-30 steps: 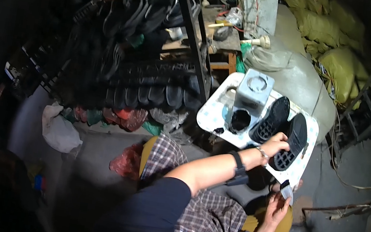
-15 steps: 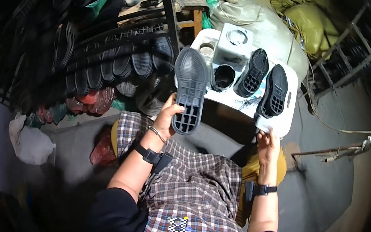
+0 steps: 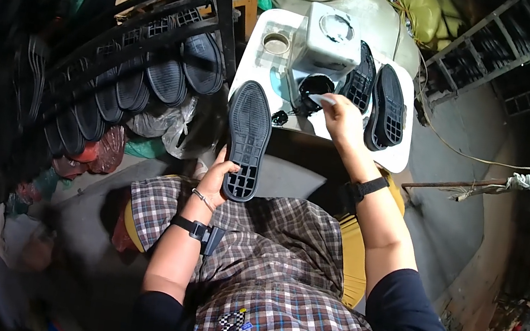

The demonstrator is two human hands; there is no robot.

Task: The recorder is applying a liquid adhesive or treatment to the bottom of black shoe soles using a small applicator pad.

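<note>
My left hand [image 3: 213, 182] grips a black shoe sole [image 3: 250, 129] at its heel end, thumb by the open grid, toe pointing away from me. The sole is held up at the near left edge of a white plastic table [image 3: 394, 159]. In my right hand [image 3: 343, 124] a small white flat piece [image 3: 321, 98] is pinched between the fingertips. It is over the near rim of a round pot, black inside [image 3: 318, 83]; whether it touches the pot I cannot tell. Right of the pot lie more black soles, one [image 3: 360, 80] partly behind my hand and a stacked pair [image 3: 390, 109].
A white square canister [image 3: 328, 41] stands behind the pot. Dark smears mark the tabletop. At left, a black metal rack [image 3: 222, 15] holds rows of soles [image 3: 167, 75]. Large pale sacks [image 3: 370, 10] rise behind the table. A rod [image 3: 461, 184] juts in from the right.
My right hand has moved left from the table's right corner to the pot, carrying the white piece. The left hand and its sole have shifted slightly left and lower in the picture. The view has shifted.
</note>
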